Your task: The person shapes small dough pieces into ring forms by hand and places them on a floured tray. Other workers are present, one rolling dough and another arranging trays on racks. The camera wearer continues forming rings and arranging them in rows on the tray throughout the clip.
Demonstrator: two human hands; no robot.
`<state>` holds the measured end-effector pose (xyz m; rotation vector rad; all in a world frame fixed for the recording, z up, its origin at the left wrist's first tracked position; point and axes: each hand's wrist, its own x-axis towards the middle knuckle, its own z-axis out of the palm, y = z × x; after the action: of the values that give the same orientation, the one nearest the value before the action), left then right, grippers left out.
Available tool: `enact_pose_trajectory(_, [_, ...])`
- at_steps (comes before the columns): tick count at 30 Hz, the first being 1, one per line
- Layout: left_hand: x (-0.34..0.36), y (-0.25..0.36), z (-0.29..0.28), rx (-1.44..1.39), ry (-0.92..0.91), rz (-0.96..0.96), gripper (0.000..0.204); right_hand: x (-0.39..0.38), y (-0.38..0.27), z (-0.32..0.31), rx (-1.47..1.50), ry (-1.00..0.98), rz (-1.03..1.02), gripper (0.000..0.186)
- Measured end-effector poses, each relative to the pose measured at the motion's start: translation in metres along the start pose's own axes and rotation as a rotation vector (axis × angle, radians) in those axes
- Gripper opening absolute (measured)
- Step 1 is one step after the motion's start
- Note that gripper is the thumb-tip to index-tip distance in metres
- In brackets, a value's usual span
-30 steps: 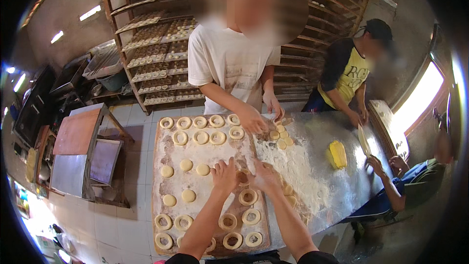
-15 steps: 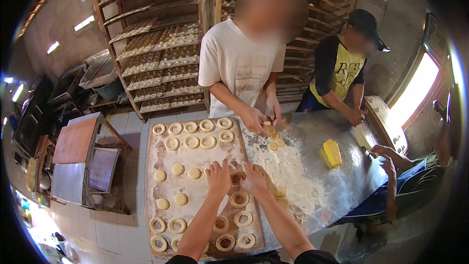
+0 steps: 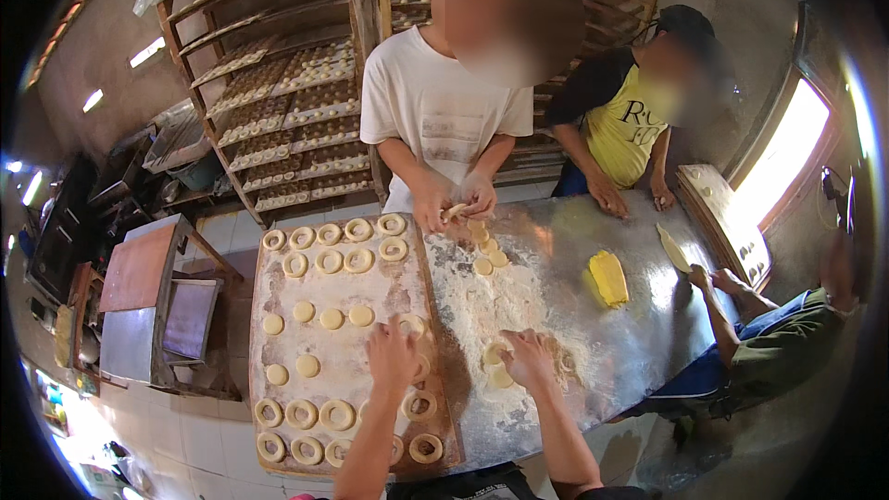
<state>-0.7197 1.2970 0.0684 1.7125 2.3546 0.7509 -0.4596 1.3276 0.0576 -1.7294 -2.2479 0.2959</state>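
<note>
My left hand [image 3: 394, 356] is over the right part of the floured wooden board [image 3: 324, 380], fingers apart. Its fingertips are beside a pale dough ring [image 3: 413, 324], partly hidden by the hand. On the metal table, my right hand [image 3: 528, 358] reaches to a flat dough disc [image 3: 494, 353], its fingers loosely spread at the disc's edge. Another dough disc [image 3: 501, 377] lies just below. Several plain discs [image 3: 331, 318] sit mid-board, with rows of dough rings [image 3: 329, 261] at its far and near ends. My forearms cover some of the near rings.
Across the table, a person in a white shirt handles a dough piece [image 3: 455, 211] above several discs [image 3: 483, 266]. A yellow block [image 3: 607, 279] lies on the metal table [image 3: 556, 241]. Two people stand rightward, one holding a dough strip [image 3: 673, 248]. Racks [image 3: 306, 111] of dough stand behind.
My hands were together at a dough ring by the board's right edge. Now they are apart: the right has moved onto the table's discs, the left stays over the board. The view has shifted slightly.
</note>
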Motion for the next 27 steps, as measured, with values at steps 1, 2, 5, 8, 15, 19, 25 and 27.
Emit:
enact_pose_trajectory(1, [-0.011, 0.01, 0.003, -0.123, -0.067, 0.009, 0.044, 0.005, 0.003, 0.001, -0.01, -0.06, -0.044, 0.032])
enact_pose_trajectory(2, [-0.022, 0.024, 0.008, -0.241, -0.147, -0.001, 0.043, 0.011, 0.005, 0.002, -0.025, -0.123, -0.09, 0.033])
enact_pose_trajectory(5, [-0.054, 0.062, 0.026, -0.372, -0.268, -0.043, 0.037, 0.029, 0.01, -0.002, 0.06, -0.351, -0.217, 0.032])
enact_pose_trajectory(8, [-0.072, 0.083, 0.04, -0.366, -0.367, -0.089, 0.034, 0.032, 0.018, -0.011, 0.299, -0.521, -0.148, 0.031])
enact_pose_trajectory(15, [-0.075, 0.113, 0.037, -0.847, -0.321, -0.22, 0.026, 0.003, 0.039, -0.039, 1.19, -0.49, 0.076, 0.05])
enact_pose_trajectory(19, [-0.083, 0.138, 0.017, -0.952, -0.328, -0.293, 0.03, -0.004, 0.049, -0.069, 1.106, -0.53, -0.05, 0.052])
enact_pose_trajectory(25, [-0.098, 0.162, -0.005, -1.059, -0.363, -0.266, 0.032, -0.013, 0.049, -0.099, 1.191, -0.539, -0.116, 0.054])
enact_pose_trajectory(27, [-0.101, 0.165, -0.012, -1.039, -0.327, -0.264, 0.035, -0.014, 0.044, -0.102, 1.22, -0.533, -0.092, 0.055])
